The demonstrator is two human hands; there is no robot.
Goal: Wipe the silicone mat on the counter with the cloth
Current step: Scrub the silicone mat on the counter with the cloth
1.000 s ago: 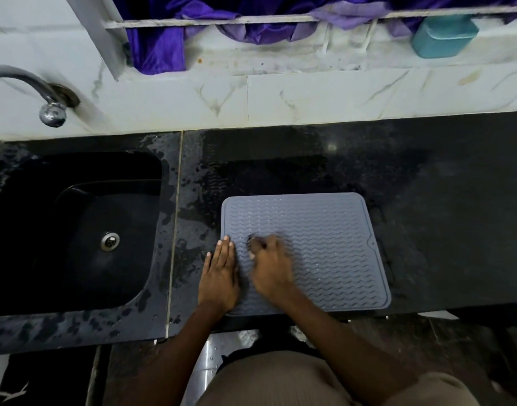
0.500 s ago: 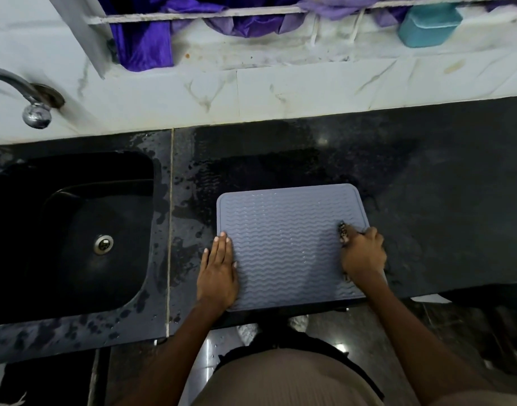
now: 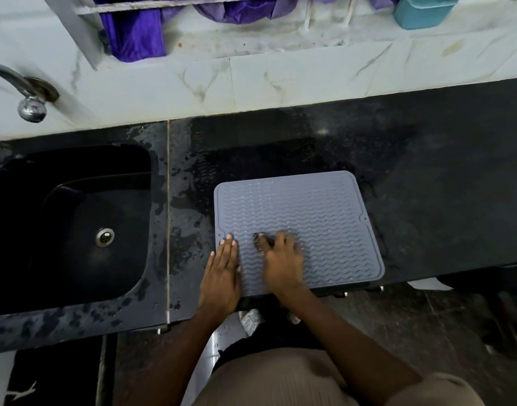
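Mat, grey wavy-ribbed silicone rectangle [image 3: 310, 218]: judged floppy, light, liable to slide on wet black worktop [image 3: 441, 186]. Left hand [image 3: 222, 271] lay flat, fingers straight and together, pinning mat's left edge. Right hand [image 3: 280, 259], blurred, fingers curled over small dark cloth [image 3: 258, 238] near mat's front-left.

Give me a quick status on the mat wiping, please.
Left hand flat on silicone mat edge. Right hand grips dark cloth on mat. Nothing blocking.

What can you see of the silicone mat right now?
The silicone mat is grey, roughly square with rounded corners, a raised rim and wavy ridges. It lies flat on the wet black counter, its near edge at the counter's front. The left hand presses flat on its left edge; the right hand holds a dark cloth against it.
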